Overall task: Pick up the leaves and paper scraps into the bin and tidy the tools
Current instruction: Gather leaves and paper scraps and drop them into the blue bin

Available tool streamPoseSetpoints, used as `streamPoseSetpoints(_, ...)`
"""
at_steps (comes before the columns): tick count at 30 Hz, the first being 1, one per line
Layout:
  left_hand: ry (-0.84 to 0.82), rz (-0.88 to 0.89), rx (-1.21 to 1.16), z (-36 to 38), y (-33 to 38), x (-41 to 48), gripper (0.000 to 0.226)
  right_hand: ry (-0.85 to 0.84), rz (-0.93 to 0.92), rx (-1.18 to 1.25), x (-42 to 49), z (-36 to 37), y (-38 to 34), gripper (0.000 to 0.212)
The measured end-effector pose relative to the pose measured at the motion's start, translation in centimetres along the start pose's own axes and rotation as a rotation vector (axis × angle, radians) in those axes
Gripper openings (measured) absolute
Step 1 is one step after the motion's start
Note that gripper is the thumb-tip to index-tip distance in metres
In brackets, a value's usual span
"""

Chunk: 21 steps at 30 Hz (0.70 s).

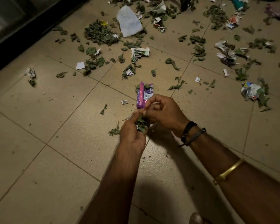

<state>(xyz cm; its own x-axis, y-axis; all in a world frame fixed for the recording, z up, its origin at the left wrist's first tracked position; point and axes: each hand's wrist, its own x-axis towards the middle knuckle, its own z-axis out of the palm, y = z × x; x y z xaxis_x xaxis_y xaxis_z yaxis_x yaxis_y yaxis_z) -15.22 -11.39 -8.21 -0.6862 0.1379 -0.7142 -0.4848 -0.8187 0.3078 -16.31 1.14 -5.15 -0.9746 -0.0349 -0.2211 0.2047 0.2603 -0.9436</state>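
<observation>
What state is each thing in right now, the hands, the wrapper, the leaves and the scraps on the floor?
left hand, gripping a bunch of leaves
right hand, pinching the purple wrapper
purple wrapper, creased, held upright
leaf pile, heaped on the floor
white bag, lying flat on the floor
paper scraps, crumpled, scattered among loose leaves

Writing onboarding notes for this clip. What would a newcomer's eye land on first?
At centre, the right hand pinches a shiny purple and pink plastic wrapper, while the left hand grips a bunch of wilted green leaves. Beyond them, the beige tiled floor is strewn with loose leaves and crumpled paper scraps. A large pale white sheet lies at top centre.
</observation>
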Motion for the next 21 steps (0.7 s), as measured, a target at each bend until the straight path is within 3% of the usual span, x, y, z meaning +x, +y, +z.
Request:
streamPoseSetpoints(2,0.078,0.033,-0.037,0.0,1.0,-0.2,0.029,0.104,-0.078,-0.127,1.7,0.0,0.0,0.016)
streamPoseSetpoints(4,0.117,0.050,-0.052,0.1,1.6,-0.4,0.020,0.172,-0.084,-0.389,4.2,0.1,0.2,0.032)
streamPoseSetpoints(7,0.122,0.041,-0.067,0.0,2.0,-0.7,0.013,-0.044,0.009,-0.803,7.9,0.7,1.0,0.076)
streamPoseSetpoints(9,0.129,0.045,-0.062,-0.2,2.3,-0.8,0.016,-0.157,0.015,-1.015,9.5,1.2,1.7,0.086)
streamPoseSetpoints(13,0.126,0.052,-0.091,-0.6,3.0,-0.8,0.011,-0.157,-0.126,-1.194,9.4,1.7,3.0,0.064)
streamPoseSetpoints(17,0.127,0.064,-0.116,-0.1,3.1,-0.7,0.008,-0.019,-0.217,-1.060,5.9,2.1,4.0,0.024)
streamPoseSetpoints(21,0.123,0.086,-0.110,0.4,2.4,-1.1,0.017,0.173,-0.100,-0.802,3.1,1.5,4.4,0.013)
